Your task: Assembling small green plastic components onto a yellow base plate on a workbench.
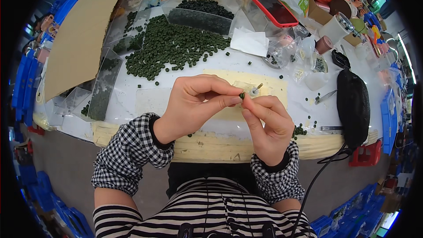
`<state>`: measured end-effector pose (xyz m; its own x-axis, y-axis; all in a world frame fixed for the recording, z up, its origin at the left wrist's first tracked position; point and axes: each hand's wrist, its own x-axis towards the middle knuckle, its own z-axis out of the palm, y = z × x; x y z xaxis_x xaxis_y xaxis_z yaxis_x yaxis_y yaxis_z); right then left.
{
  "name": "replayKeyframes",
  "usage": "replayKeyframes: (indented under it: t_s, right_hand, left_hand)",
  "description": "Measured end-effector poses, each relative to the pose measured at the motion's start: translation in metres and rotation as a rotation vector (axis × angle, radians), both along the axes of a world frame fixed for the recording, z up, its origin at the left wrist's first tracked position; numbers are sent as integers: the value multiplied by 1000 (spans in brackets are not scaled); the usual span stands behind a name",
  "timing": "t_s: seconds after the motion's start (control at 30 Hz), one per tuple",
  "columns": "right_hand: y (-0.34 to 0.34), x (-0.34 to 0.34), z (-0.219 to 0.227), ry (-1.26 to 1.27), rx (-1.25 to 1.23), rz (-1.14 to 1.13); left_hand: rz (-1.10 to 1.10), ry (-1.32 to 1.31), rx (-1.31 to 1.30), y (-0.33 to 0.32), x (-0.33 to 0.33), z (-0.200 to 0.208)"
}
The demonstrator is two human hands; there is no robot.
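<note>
Above the near edge of the table, my left hand [190,105] pinches a small dark green round piece [242,95] between thumb and fingertips. My right hand [269,127] meets it there, its fingers closed at the other side of the same piece. Just beyond the fingertips a small white fitting with a thin tan tip [259,86] stands on a pale yellow sheet [275,79]; its base is partly hidden. A wide heap of similar green pieces [176,46] spreads behind my left hand. A few more pieces [300,130] lie to the right of my right hand.
Cardboard [83,35] and clear boxes stand at left. A clear bin [198,21] of dark pieces, a red-cased phone [269,5] and white paper [249,42] are at the back. Tweezers [326,97] and a black mesh-like pouch [354,105] lie right, near a black cable [306,194].
</note>
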<state>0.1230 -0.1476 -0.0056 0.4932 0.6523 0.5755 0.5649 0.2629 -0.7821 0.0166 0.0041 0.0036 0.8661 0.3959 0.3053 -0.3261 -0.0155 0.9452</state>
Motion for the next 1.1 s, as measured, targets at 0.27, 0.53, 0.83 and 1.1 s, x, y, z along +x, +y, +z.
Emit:
replayKeyframes:
  t_s: [0.27, 0.53, 0.83, 1.1]
  right_hand:
    - [0, 0, 0, -28, 4, -25]
    - [-1, -1, 0, -34, 2, -43]
    - [0, -1, 1, -40, -3, -69]
    - [-1, 0, 0, -39, -5, -59]
  left_hand:
    - [-12, 40, -56, 0, 0, 1]
    - [-39, 55, -120, 0, 0, 1]
    - [-33, 65, -108, -1, 1, 1]
    - [-22, 75, -90, 0, 1, 1]
